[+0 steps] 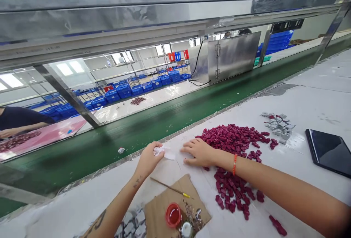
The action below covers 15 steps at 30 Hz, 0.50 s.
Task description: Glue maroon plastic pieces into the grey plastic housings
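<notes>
My left hand is closed on a crumpled piece of white paper or tissue, just above the white table's far edge. On the tabletop my right hand lies with fingers stretched out, holding nothing visible, at the left side of a large pile of small dark-red pieces. More of these pieces spread beneath and in front of the right forearm. Between the arms, a thin brush with a yellow part lies across a cardboard sheet. A small red cup of red liquid stands on the cardboard.
Grey pieces lie in a heap at the right and another beside the cardboard. A black phone rests at far right. Beyond the table runs a green conveyor belt under a metal frame. A co-worker's arm shows at far left.
</notes>
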Each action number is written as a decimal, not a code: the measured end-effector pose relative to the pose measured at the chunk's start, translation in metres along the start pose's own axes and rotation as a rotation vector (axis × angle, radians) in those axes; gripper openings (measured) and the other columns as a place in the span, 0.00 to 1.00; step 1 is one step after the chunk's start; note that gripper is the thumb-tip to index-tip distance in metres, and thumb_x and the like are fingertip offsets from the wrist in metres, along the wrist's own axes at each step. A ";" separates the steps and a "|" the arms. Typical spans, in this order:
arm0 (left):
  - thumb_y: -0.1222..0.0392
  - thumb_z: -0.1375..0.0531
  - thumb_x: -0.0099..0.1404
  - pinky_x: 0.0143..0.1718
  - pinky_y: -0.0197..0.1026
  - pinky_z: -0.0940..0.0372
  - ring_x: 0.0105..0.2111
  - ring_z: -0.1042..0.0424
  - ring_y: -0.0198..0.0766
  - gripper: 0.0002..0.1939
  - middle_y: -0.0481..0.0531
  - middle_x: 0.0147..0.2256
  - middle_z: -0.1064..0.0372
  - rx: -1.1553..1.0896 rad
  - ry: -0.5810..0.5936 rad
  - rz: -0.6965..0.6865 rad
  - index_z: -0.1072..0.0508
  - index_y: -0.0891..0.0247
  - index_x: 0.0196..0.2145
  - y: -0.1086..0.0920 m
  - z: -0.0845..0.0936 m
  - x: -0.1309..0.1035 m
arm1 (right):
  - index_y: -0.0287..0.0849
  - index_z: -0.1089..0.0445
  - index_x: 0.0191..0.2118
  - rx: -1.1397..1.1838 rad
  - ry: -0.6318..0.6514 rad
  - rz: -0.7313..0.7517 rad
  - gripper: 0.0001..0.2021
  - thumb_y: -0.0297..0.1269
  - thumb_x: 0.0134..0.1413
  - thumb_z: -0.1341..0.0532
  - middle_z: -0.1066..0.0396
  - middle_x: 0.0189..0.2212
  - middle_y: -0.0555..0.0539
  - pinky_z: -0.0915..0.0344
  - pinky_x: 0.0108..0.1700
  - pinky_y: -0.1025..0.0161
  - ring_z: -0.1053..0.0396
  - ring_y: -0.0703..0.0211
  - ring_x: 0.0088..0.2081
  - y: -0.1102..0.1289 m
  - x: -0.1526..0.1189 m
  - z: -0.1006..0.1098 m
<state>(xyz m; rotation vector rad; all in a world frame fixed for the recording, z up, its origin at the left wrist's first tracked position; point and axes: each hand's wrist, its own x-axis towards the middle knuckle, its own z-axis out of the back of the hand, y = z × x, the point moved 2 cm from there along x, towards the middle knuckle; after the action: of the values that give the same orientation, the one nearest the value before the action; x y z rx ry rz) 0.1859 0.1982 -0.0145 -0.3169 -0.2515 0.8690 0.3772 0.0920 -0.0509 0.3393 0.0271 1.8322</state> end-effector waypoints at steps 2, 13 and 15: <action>0.59 0.40 0.67 0.44 0.51 0.31 0.44 0.28 0.42 0.11 0.54 0.46 0.29 0.042 0.027 0.049 0.29 0.66 0.45 0.014 -0.002 -0.002 | 0.41 0.32 0.49 0.007 0.020 0.047 0.16 0.44 0.59 0.41 0.31 0.49 0.42 0.41 0.55 0.44 0.35 0.49 0.51 0.004 -0.005 -0.009; 0.56 0.44 0.69 0.56 0.60 0.41 0.56 0.36 0.49 0.17 0.58 0.56 0.36 -0.123 0.123 -0.209 0.33 0.62 0.54 -0.050 -0.044 0.029 | 0.49 0.29 0.45 0.081 -0.354 -0.153 0.14 0.42 0.67 0.51 0.29 0.49 0.48 0.57 0.65 0.45 0.39 0.55 0.57 -0.026 -0.118 0.045; 0.56 0.43 0.69 0.57 0.61 0.42 0.57 0.37 0.50 0.19 0.58 0.59 0.39 -0.174 0.147 -0.268 0.34 0.61 0.56 -0.074 -0.063 0.047 | 0.44 0.32 0.50 0.049 -0.497 -0.382 0.15 0.41 0.68 0.52 0.33 0.52 0.42 0.47 0.61 0.45 0.38 0.53 0.56 -0.068 -0.138 0.055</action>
<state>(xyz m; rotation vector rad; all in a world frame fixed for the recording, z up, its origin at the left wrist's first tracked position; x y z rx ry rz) 0.2887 0.1796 -0.0417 -0.4953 -0.2279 0.5570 0.4887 -0.0273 -0.0408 0.7616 -0.1950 1.3340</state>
